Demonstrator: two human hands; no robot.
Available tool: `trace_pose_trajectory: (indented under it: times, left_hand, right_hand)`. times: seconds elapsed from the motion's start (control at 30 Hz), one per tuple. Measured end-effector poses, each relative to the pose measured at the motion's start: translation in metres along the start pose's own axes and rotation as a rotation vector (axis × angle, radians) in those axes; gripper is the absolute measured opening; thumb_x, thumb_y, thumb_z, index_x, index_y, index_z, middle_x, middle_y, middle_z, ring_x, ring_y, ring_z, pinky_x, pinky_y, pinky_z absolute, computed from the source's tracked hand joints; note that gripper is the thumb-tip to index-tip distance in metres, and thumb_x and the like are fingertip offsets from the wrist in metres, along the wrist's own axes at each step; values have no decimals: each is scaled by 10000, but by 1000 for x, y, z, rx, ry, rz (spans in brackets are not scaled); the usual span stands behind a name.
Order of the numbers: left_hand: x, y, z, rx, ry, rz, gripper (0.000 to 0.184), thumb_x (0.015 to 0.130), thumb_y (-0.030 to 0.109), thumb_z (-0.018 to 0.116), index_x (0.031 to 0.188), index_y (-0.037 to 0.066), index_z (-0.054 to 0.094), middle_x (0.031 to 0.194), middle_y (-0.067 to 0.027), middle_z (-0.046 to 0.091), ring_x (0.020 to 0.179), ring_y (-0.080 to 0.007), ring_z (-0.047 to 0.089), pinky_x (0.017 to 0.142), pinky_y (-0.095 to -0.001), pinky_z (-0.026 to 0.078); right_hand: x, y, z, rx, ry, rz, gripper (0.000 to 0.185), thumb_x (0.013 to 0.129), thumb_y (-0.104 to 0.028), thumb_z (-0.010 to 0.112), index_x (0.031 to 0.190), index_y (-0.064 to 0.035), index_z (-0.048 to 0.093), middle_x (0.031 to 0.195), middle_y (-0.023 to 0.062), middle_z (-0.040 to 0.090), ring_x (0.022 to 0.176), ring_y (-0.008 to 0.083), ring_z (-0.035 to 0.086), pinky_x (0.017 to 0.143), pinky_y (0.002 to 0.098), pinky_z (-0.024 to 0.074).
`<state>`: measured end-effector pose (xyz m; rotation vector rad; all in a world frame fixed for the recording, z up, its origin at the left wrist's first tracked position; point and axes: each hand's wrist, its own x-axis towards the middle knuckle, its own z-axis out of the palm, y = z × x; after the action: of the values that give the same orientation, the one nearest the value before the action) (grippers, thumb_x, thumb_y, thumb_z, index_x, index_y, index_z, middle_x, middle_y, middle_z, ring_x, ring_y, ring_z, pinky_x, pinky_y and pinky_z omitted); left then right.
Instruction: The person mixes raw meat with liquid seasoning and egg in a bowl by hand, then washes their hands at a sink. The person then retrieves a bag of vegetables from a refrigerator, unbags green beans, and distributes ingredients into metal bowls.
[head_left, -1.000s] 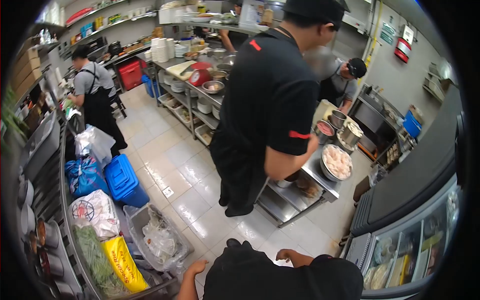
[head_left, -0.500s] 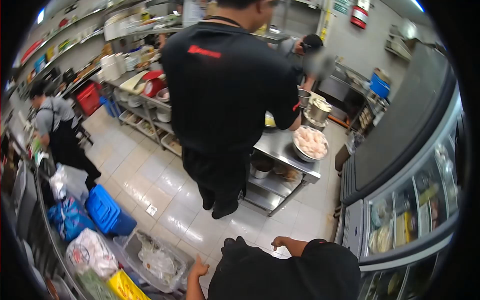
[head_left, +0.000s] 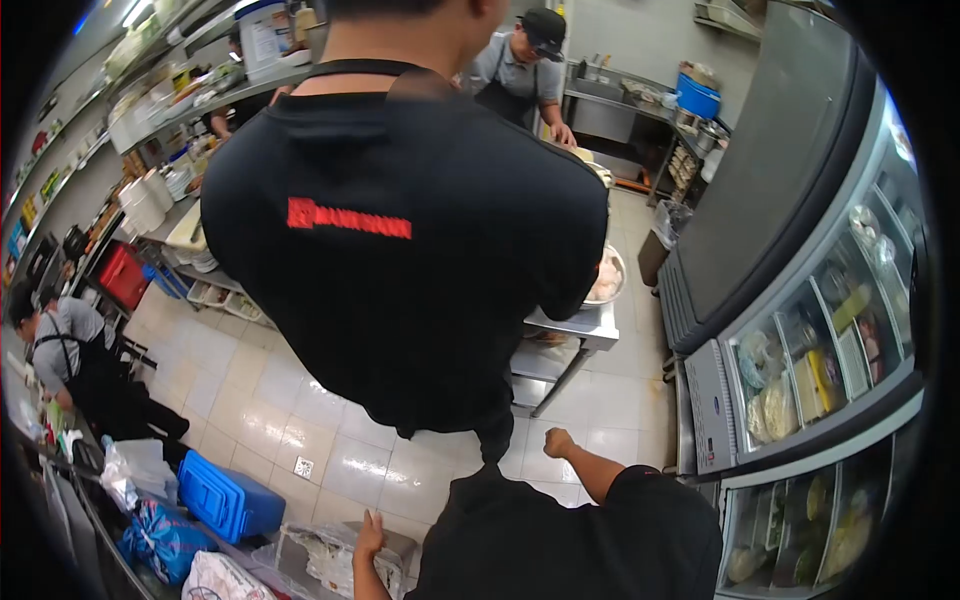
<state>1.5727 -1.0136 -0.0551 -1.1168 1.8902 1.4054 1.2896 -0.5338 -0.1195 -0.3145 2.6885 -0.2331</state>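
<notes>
My left hand [head_left: 370,537] hangs low at the left with its fingers stretched out, holding nothing. Beside it stands a plastic-lined bin [head_left: 322,558] with pale bagged contents. My right hand [head_left: 560,442] is curled into a loose fist over the tiled floor, with no object showing in it. Just ahead of me stands a person in a black shirt [head_left: 400,290], back turned, hands hidden. Past that person's right side, a steel table [head_left: 585,328] shows its corner and part of a bowl of pale pink meat [head_left: 607,275].
On the right stand a tall grey refrigerator [head_left: 760,190] and a glass-front display fridge [head_left: 820,350]. A blue cooler box [head_left: 230,497] and a blue bag [head_left: 165,540] are at left. Another worker [head_left: 80,345] bends at the left counter; one in a cap [head_left: 520,75] works beyond the table.
I have come closer to the person in black, whose back now covers more of the table. My right hand's fingers have curled in; both arms have swung slightly.
</notes>
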Motion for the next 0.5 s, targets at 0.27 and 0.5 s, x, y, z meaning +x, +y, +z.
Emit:
trace_pose_trajectory:
  times: [0.27,0.5]
  left_hand:
    - [39,93,26,381,-132,331,722,908,389,533,1446,25,216,738,-167,653,494,-153,542,450,-299,436]
    - [79,82,127,822,-591,303,859,867,322,625,1456,-1,90,704,-151,641,493,-169,555,416,-300,424]
  right_hand:
    - [-164,188,-65,127,-120,822,123,652,-112,654,731,-35,708,794,172,678,791,252,672,740,338,525]
    - [-410,242,-151,262,285,1348,326,785,-151,551,1044,24,646,1151,232,597,1086,376,573,899,425,484]
